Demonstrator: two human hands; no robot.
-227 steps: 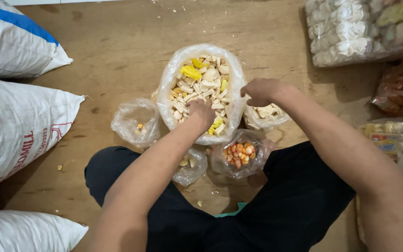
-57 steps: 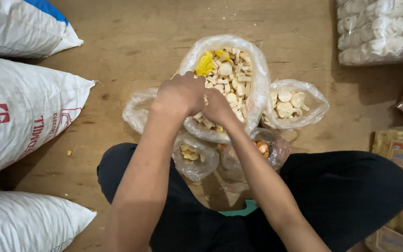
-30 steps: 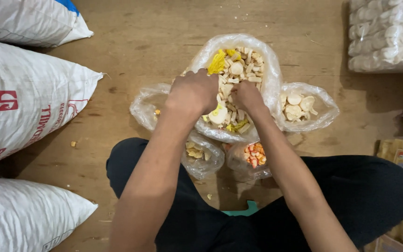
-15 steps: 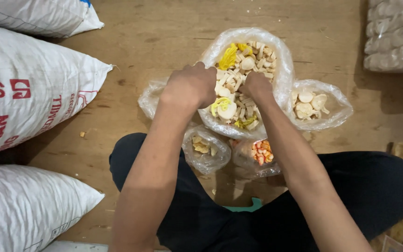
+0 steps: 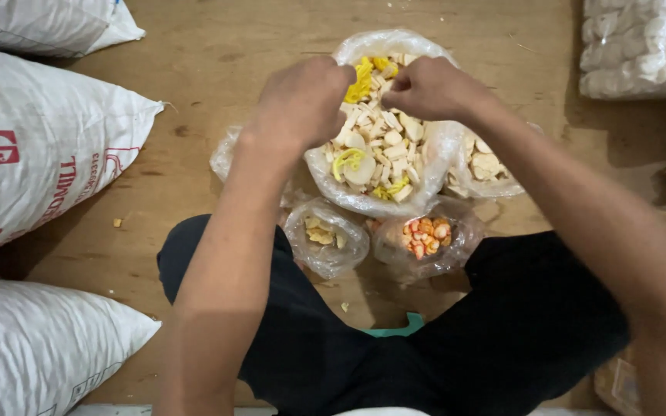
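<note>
Thin glossy clear plastic bag [image 5: 433,154] (crinkled), matt woven white sacks [image 5: 40,146], worn matt wooden floor [image 5: 217,54].

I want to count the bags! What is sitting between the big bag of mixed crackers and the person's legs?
In the head view, two small clear bags lie there: one with pale yellowish pieces and one with orange pieces, below the big bag.

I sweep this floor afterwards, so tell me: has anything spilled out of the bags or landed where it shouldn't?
A few stray crumbs lie loose on the wooden floor: one pale bit left of the bags near the white sack, another near the small bag of pale pieces. The bags themselves sit upright, contents inside.
</note>
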